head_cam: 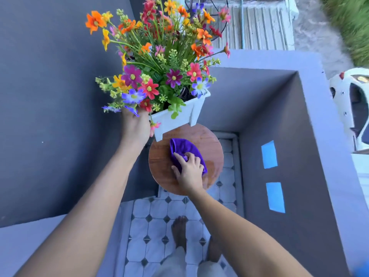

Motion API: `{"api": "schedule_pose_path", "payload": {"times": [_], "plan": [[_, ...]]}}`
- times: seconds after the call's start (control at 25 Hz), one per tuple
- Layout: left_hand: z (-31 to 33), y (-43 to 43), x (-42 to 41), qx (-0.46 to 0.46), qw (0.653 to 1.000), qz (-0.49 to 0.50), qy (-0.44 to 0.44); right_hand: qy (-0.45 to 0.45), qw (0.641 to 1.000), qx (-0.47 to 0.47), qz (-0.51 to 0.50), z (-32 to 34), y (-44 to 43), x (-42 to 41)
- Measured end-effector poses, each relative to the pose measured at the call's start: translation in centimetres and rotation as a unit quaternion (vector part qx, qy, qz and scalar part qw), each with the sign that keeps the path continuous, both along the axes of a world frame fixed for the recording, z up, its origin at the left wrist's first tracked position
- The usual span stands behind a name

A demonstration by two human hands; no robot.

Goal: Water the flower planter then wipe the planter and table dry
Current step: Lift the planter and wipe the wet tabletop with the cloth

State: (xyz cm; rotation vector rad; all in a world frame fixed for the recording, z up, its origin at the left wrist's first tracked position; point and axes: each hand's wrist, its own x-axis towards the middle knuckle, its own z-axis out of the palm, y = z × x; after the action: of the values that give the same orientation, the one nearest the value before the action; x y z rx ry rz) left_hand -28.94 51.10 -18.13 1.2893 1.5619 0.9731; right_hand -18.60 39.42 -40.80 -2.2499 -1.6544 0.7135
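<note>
A white rectangular planter point(179, 118) full of bright mixed flowers point(159, 56) is held up off the round wooden table point(159, 162), tilted, by my left hand point(135, 126) gripping its left end. My right hand point(189, 168) presses a purple cloth point(184, 148) flat on the middle of the tabletop. Wet patches show on the table's right side point(211, 166).
Grey walls stand close on the left point(50, 96) and right point(279, 136), the right one with two blue tape patches point(269, 154). The floor has white tiles with dark diamonds point(159, 226), and my bare feet stand below the table. A white vehicle point(351, 104) sits beyond the wall.
</note>
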Motion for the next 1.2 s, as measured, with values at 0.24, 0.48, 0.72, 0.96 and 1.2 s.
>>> {"api": "schedule_pose_path", "payload": {"times": [0.24,0.48,0.72,0.96,1.2], "plan": [[-2.0,1.3,-0.8,0.002,1.000,-0.005,0.018,-0.073,0.990,0.039,0.117,-0.6,-0.1,2.5],[-2.8,2.4,-1.5,0.020,0.999,-0.018,0.027,-0.084,0.990,0.018,-0.113,-0.5,5.0,9.6],[-3.4,2.8,-1.3,0.014,1.000,-0.016,0.010,0.000,0.989,0.046,-0.138,-0.8,7.5,4.8],[-4.0,2.8,-1.1,0.015,0.999,-0.021,0.021,0.028,0.997,0.072,0.032,-0.6,3.8,-2.1],[-4.1,2.9,-0.9,0.008,1.000,-0.019,-0.006,0.042,0.996,0.079,0.018,-1.5,-4.9,-0.3]]}}
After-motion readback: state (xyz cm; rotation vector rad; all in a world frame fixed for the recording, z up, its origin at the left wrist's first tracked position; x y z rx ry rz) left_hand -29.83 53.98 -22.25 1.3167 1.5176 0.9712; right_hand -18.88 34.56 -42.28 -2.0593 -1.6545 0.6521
